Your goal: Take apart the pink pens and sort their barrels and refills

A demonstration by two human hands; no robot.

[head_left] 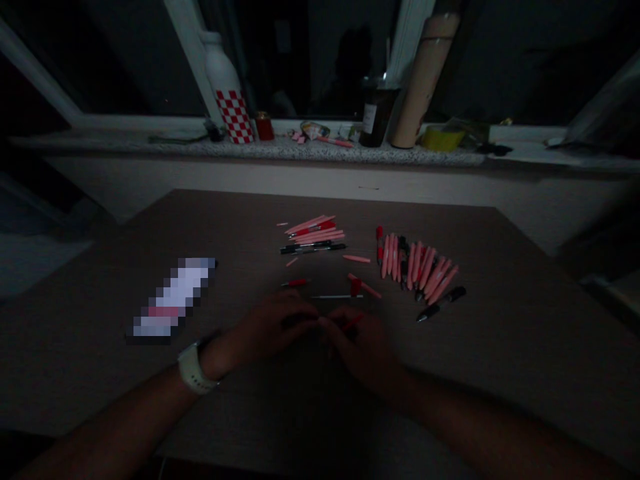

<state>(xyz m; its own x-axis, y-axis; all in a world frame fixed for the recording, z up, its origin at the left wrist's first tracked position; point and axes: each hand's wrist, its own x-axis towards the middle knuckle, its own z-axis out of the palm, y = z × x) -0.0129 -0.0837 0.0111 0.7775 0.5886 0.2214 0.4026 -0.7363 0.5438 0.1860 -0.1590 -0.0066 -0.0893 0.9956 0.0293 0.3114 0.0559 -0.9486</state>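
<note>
Both hands meet low over the middle of the table, fingertips touching. Closed in a pinch, my left hand (pixel 273 327) has its fingertips against those of the other hand; what lies between them is too dark to make out. A slim red pen part (pixel 353 322) sticks out of my right hand (pixel 370 347), whose fingers are closed around it. Just beyond the hands lie a thin pen refill (pixel 333 297), a short red pen piece (pixel 296 283), a small red piece (pixel 355 287) and a slim pink pen part (pixel 370 289).
Farther back is a pile of pink, red and black pens (pixel 320 236). A fanned row of pens (pixel 413 267) lies right, beside a black pen (pixel 441 304). A phone (pixel 175 297) rests left. Bottles, including a checkered one (pixel 233 107), stand on the windowsill (pixel 280 150).
</note>
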